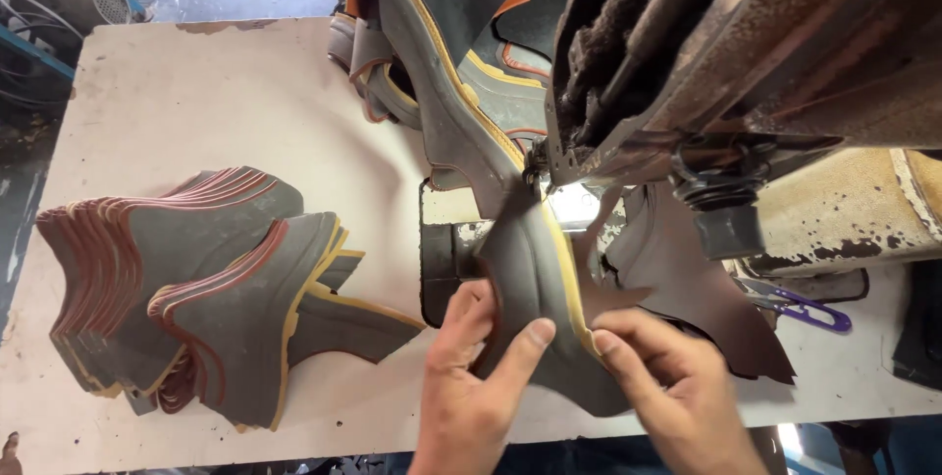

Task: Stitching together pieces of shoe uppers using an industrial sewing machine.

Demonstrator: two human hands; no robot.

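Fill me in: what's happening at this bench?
A person's left hand and right hand press a grey leather shoe-upper piece with yellow edging flat under the head of a worn, rusty sewing machine. A stack of similar grey cut pieces with red and yellow edges lies left on the pale worktable. Purple-handled snips sit right.

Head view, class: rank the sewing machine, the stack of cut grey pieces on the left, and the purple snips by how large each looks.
1. Sewing machine, though it sits nearest the camera, which inflates it.
2. Stack of cut grey pieces.
3. Purple snips, clearly smallest.
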